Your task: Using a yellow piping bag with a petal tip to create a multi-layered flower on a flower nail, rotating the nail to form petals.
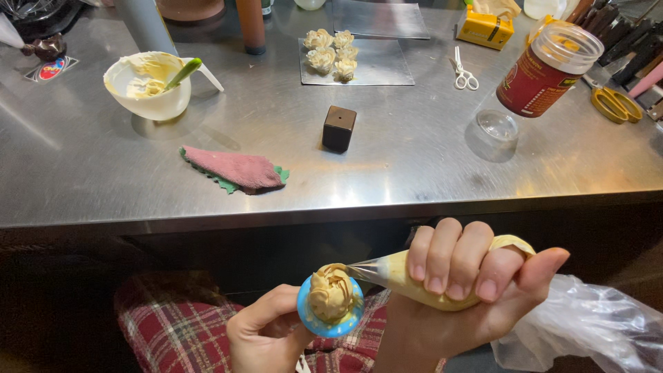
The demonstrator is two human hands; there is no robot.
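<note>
Buttercream flower [331, 292], pale tan, ruffled, sits on blue round nail [330, 324] pinched by left hand [266, 338]; right hand [463, 290] fist-closed round piping bag [400, 273], tip touching flower, below steel table [414, 166] edge

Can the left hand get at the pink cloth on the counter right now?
Probably not freely: the left hand is holding a blue flower nail topped with a cream flower. The path to the pink cloth looks open, but the hand is occupied.

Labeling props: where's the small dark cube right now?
In the head view, the dark cube stands mid-table, below the sheet of piped flowers, right of the pink cloth, left of the clear lid.
</note>
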